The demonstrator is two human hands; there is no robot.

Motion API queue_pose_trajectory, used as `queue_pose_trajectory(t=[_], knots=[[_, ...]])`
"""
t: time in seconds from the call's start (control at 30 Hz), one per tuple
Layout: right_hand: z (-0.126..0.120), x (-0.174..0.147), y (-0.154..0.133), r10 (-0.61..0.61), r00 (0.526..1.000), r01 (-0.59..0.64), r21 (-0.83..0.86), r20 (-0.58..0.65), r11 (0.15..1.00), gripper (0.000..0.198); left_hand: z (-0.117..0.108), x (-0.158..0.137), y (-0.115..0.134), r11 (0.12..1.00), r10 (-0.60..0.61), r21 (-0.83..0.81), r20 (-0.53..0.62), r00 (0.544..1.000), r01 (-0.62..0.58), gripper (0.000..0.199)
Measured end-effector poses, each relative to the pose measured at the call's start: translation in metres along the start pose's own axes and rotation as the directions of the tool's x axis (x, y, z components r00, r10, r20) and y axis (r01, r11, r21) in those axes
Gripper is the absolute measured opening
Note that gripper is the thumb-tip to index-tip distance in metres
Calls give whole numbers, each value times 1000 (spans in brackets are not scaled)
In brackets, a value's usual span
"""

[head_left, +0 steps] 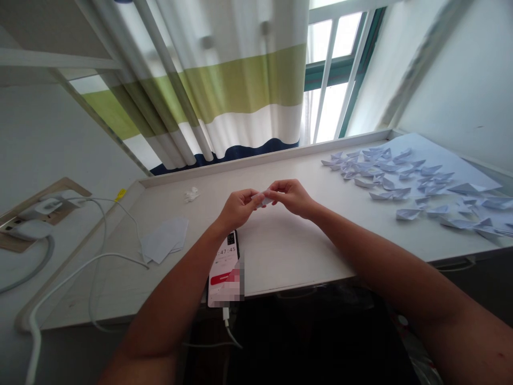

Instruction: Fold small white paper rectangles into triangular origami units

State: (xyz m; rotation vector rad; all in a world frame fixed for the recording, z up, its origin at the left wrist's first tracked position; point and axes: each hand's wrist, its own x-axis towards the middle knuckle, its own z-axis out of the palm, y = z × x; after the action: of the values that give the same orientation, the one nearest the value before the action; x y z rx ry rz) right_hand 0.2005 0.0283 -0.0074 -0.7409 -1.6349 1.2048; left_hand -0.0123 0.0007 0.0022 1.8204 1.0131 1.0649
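Both hands meet over the middle of the white desk [280,246], pinching one small piece of folded white paper [263,199] between them. My left hand [238,207] grips its left side with thumb and fingers. On its right side, the fingertips of my right hand [292,197] are closed. The fingers cover much of the paper, so its exact folded shape cannot be made out. Many folded paper boats [390,194] lie spread over the right part of the desk. To the left rests a small stack of flat white paper sheets [164,240].
A phone [225,272] with a cable plugged in lies at the front edge, below my left wrist. Crumpled white paper [192,194] sits at the back left. White cables [92,262] run from a wall socket [40,214]. Behind the desk hangs a curtain [240,85].
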Motion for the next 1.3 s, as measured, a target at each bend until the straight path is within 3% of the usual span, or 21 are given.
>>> queue_pose_trajectory(t=[0.1,0.23,0.63,0.93,1.13,1.3], knots=[[1,1,0,1,1000,-1,-4,-21,1000,47,0,1,-2,999,41,35,-118,992,-37,46],[1,1,2,-10,1000,10,-11,2,1000,45,-2,1,-3,997,37,76,-165,986,-25,36],[3,0,3,30,997,-29,-16,67,999,46,-1,3,0,994,-78,-86,-141,987,66,34],[3,-2,2,-15,993,24,-75,114,997,48,3,1,7,970,-152,-207,-96,984,130,32],[5,-3,3,9,985,8,-94,172,996,45,4,1,9,965,-167,-227,-145,975,131,30],[2,-4,1,-24,976,43,-83,216,996,39,1,3,8,970,-161,-204,-115,980,135,29]])
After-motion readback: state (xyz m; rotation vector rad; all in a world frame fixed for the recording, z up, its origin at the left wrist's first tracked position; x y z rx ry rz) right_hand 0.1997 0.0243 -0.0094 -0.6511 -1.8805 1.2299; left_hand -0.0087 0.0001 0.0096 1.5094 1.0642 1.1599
